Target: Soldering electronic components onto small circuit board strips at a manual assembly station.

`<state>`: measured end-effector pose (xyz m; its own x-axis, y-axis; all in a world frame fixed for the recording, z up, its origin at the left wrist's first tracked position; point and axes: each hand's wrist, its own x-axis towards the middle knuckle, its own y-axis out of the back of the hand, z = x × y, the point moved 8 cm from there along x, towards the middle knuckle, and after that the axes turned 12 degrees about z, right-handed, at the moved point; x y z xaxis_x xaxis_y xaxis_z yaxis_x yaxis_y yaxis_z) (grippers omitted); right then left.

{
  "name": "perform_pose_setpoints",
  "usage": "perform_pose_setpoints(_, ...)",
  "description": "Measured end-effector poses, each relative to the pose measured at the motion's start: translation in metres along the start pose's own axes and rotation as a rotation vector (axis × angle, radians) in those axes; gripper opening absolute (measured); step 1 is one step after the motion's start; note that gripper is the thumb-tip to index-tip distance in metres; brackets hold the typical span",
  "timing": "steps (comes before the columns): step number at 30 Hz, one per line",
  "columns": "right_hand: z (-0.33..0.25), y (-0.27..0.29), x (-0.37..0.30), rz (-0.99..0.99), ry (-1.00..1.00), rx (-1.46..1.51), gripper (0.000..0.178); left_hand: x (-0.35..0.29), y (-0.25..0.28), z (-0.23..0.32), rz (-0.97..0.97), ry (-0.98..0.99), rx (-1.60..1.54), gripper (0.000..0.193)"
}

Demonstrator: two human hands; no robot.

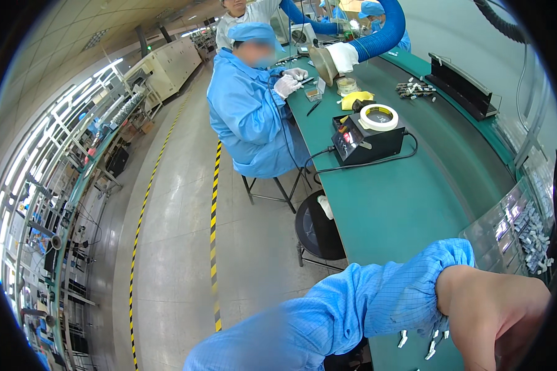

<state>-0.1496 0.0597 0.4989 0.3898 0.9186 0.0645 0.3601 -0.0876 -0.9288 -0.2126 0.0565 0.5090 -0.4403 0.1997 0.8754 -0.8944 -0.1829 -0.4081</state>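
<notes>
My left hand (pixel 498 306) reaches across from the lower edge in a blue sleeve, bent down over the green table (pixel 393 216) at the lower right. Its back is toward me; the fingers are hidden beneath it and cut off by the dark rim, so whether they hold anything does not show. Beside the wrist, several small white-and-metal parts (pixel 431 350) lie loose on the table. Just beyond the hand stands a clear plastic tray (pixel 486 232) with a heap of small white and grey parts (pixel 529 238). My right hand is out of view.
A black soldering-station-like box (pixel 368 145) with a white tape roll (pixel 379 117) and cable stands farther along the table. Beyond it are a yellow cloth (pixel 356 99), a blue duct (pixel 380 40) and a black rack (pixel 461 89). A gloved co-worker (pixel 247 111) sits left; a round stool (pixel 317 229) is nearer.
</notes>
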Motion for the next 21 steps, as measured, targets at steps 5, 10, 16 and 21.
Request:
perform_pose_setpoints(5, 0.000, -0.001, 0.002, -0.020, -0.008, 0.049, 0.024, 0.000, -0.003, 0.002, -0.010, 0.020, -0.017, 0.018)
perform_pose_setpoints(10, 0.000, -0.003, 0.001, -0.042, -0.023, 0.104, 0.022, 0.000, -0.005, 0.001, -0.023, 0.034, -0.027, 0.017)
perform_pose_setpoints(16, 0.001, -0.005, -0.001, -0.071, -0.046, 0.166, 0.021, 0.000, -0.005, 0.000, -0.034, 0.051, -0.036, 0.017)
perform_pose_setpoints(21, 0.000, -0.007, 0.000, -0.093, -0.057, 0.219, 0.019, 0.003, -0.008, 0.013, -0.046, 0.067, -0.050, 0.017)
